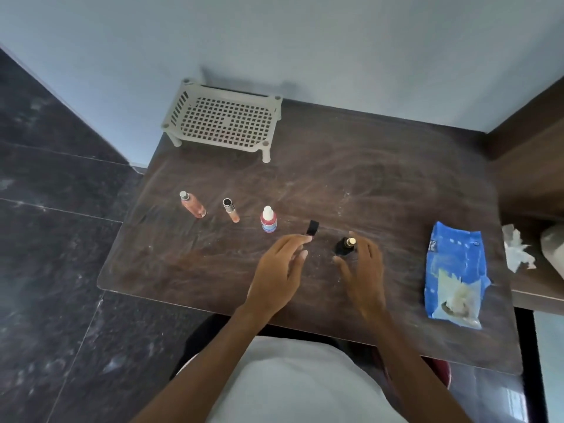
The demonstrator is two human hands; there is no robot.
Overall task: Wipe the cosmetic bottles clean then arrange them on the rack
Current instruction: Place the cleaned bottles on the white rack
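I saw the left hand (279, 270) with straight fingers, one tip touching the black cap (312, 227). Right hand (364, 270) curled round the uncapped black bottle (343, 248), upright on the table (335, 184), well apart from the rack (225, 117).

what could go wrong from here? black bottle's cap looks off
1. The black bottle stands with its gold top bare, and the black cap sits apart at the left hand fingertips. A nudge from the right hand, close beside the bottle, could tip it and perhaps spill it.
2. The rack has an open grid floor, so the slim tube may stand unsteadily there.
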